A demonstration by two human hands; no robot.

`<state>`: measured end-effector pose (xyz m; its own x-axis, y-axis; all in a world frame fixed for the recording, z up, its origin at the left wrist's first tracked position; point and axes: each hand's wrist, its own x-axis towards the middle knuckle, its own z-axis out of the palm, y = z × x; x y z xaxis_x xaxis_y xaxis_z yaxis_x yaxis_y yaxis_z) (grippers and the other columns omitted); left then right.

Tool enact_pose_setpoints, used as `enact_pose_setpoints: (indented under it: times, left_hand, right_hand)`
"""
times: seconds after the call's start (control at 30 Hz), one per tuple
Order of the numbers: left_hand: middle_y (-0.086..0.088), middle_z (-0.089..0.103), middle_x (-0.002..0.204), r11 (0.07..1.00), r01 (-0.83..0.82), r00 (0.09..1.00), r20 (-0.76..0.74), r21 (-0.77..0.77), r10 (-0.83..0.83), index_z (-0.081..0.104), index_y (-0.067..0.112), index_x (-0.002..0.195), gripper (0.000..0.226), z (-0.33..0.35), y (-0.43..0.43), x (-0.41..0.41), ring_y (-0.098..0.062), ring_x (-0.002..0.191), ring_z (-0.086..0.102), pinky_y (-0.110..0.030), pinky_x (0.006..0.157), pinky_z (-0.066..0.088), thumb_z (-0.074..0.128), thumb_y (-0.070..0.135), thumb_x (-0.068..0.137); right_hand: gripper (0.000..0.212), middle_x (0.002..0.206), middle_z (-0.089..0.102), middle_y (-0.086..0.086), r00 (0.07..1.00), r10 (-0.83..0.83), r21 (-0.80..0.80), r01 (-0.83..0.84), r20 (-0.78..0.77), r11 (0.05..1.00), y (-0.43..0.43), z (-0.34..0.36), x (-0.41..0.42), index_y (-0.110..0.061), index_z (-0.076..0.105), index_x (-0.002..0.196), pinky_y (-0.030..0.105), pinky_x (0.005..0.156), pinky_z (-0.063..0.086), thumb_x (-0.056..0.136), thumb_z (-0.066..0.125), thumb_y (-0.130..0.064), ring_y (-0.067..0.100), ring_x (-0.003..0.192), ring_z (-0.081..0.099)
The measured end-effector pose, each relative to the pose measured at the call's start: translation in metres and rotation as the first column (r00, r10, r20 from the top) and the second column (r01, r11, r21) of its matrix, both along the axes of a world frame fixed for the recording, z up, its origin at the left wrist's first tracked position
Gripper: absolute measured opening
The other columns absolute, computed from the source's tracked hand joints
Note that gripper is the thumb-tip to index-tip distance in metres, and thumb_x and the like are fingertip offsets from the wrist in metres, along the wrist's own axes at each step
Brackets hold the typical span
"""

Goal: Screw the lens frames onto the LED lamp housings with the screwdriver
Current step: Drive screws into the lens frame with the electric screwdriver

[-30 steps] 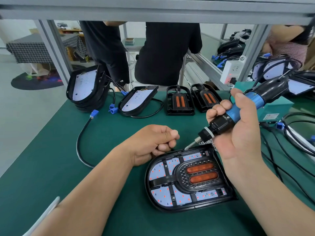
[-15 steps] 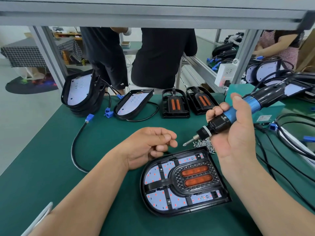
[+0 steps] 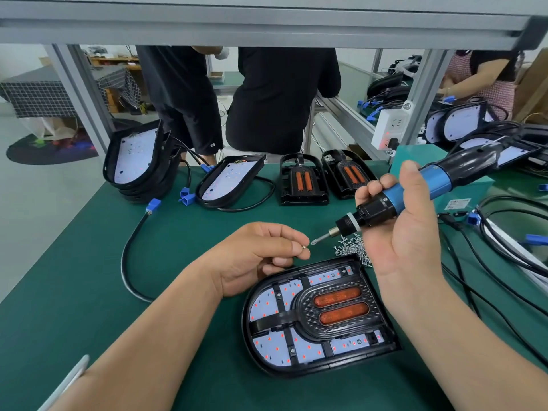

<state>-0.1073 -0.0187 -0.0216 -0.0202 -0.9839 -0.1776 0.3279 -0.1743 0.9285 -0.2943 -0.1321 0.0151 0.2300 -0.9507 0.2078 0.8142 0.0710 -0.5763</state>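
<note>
**Green bench [image 3: 89, 292]: loading a screw**

Left hand [image 3: 261, 256] pinches a silver screw [image 3: 304, 247] at the bit; right hand [image 3: 406, 232] grips the blue-black screwdriver [image 3: 415, 192], tilted to receive it. Black D-shaped lamp housing [image 3: 252, 345], orange-windowed lens frame [image 3: 335, 310] seated, lies below.

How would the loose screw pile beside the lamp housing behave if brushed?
The screw pile is many tiny loose pieces, so it would probably scatter, not slide together. Each piece looks light and fiddly to grasp: the left hand pinches a single screw.
</note>
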Motion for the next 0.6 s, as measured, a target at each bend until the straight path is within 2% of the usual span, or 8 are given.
enact_pose_setpoints:
  times: [0.17,0.33,0.6]
  left_hand:
    - [-0.017,0.075,0.092,1.000,-0.002,1.000,-0.003,0.006,0.002,0.080,0.008,0.092,0.015,0.0000,0.0002,-0.0011,-0.006,0.053,0.043,-0.013,0.042,0.032,0.073,0.000,0.083]
    - [-0.017,0.075,0.094,1.000,-0.002,1.000,-0.006,0.006,0.002,0.079,0.007,0.095,0.016,-0.0007,0.0005,-0.0009,-0.005,0.052,0.044,-0.013,0.042,0.031,0.069,-0.005,0.090]
    - [-0.016,0.075,0.093,1.000,0.009,1.000,0.004,0.008,-0.009,0.081,0.011,0.091,0.015,0.0014,0.0009,-0.0026,-0.005,0.052,0.043,-0.013,0.043,0.030,0.073,0.000,0.084]
  right_hand:
    - [0.021,0.085,0.058,-0.001,1.000,0.019,-0.011,-0.019,-0.005,1.000,0.0037,-0.0012,0.0012,-0.019,0.058,0.108,0.035,0.088,0.055,0.098,0.075,-0.027,0.016,0.076,0.060]
    - [0.024,0.085,0.058,-0.001,1.000,0.010,-0.008,-0.010,-0.008,1.000,0.0036,-0.0006,0.0012,-0.018,0.055,0.113,0.035,0.089,0.055,0.100,0.073,-0.028,0.015,0.077,0.059]
    - [0.022,0.085,0.058,-0.001,1.000,0.015,-0.010,-0.015,-0.011,1.000,0.0027,-0.0037,0.0017,-0.017,0.056,0.111,0.035,0.088,0.056,0.101,0.072,-0.027,0.016,0.075,0.061]
